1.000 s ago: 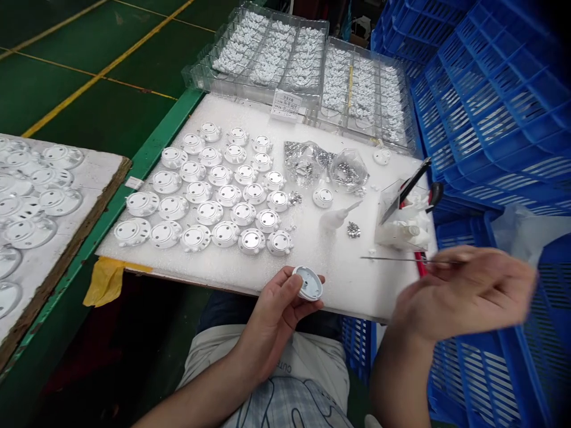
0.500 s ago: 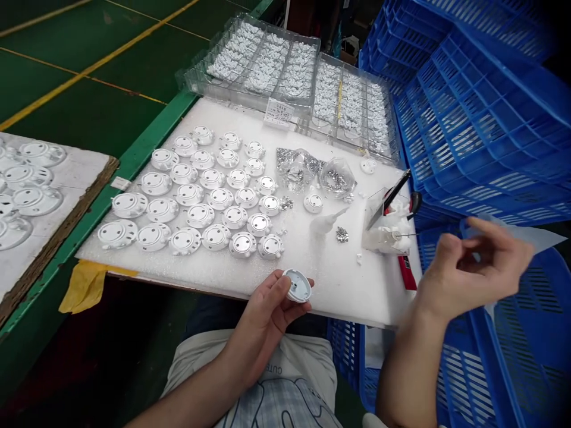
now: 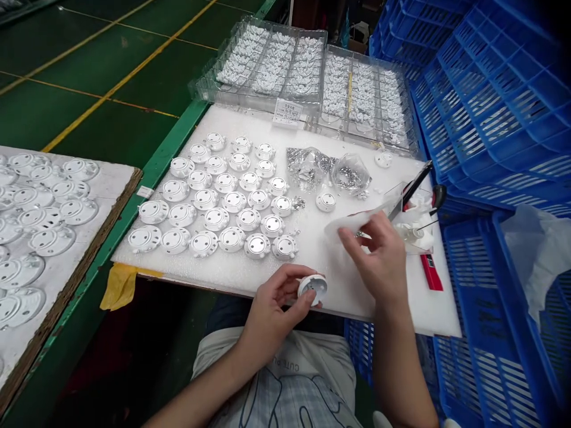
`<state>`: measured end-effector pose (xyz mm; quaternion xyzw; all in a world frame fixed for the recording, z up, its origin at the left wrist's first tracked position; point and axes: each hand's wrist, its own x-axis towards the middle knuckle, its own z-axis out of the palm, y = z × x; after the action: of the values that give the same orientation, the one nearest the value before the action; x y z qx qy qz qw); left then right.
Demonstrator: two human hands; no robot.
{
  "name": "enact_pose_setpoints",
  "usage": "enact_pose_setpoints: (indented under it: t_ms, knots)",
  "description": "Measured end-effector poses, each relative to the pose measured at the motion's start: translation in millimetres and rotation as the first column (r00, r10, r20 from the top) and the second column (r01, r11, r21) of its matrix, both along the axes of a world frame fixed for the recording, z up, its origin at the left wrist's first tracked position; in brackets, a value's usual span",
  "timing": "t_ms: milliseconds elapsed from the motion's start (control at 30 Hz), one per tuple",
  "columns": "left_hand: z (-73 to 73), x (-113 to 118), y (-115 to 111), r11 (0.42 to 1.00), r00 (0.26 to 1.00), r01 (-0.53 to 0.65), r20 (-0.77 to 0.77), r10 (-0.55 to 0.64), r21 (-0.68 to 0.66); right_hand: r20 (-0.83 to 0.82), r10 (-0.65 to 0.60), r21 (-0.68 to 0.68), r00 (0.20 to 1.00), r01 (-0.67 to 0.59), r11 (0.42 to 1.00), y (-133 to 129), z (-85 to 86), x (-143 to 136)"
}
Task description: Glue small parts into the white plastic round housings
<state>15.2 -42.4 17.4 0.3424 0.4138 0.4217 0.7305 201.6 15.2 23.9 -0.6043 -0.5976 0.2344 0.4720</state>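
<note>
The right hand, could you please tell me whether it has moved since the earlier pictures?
Yes, leftward: the right hand was right of the red object before, and is now left of it.

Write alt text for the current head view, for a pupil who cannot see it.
A person's left hand holds a small round white part near a worktable's front edge; the right hand is at a white bottle. Rows of round parts lie to the left; blue crates stand at right.
</note>
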Motion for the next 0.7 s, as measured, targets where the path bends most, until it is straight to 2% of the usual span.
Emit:
enact_pose_setpoints:
  t_ms: [67,133,233,333,433,533,700]
  knots:
    - [1.5,-2,4,0.989,0.989,0.026,-0.147,-0.005,0.146,-0.235,0.036,-0.025,0.971,-0.043,0.999,-7,6.6,3]
    - [4.2,-2,10,0.961,0.967,0.062,-0.254,0.009,0.271,-0.422,0.066,-0.033,0.904,-0.088,0.996,-12,12.1,6]
    - [4.6,-2,17,0.914,0.949,0.100,-0.313,0.031,0.392,-0.577,0.079,-0.012,0.813,-0.105,0.994,-10,14.7,9]
    - [-1.9,0,21,0.900,0.936,0.104,-0.348,0.056,0.424,-0.650,0.077,-0.001,0.756,-0.102,0.995,-3,11.3,8]
    - [-10.1,1,22,0.894,0.926,0.116,-0.372,0.060,0.432,-0.723,0.022,-0.068,0.690,-0.103,0.992,2,6.1,6]
    - [-14.5,2,24,0.852,0.913,0.164,-0.403,0.060,0.497,-0.776,-0.010,-0.124,0.630,-0.137,0.983,3,3.3,7]
    - [-17.2,2,26,0.777,0.884,0.221,-0.457,0.095,0.589,-0.768,0.055,-0.119,0.638,-0.227,0.966,0,3.5,6]
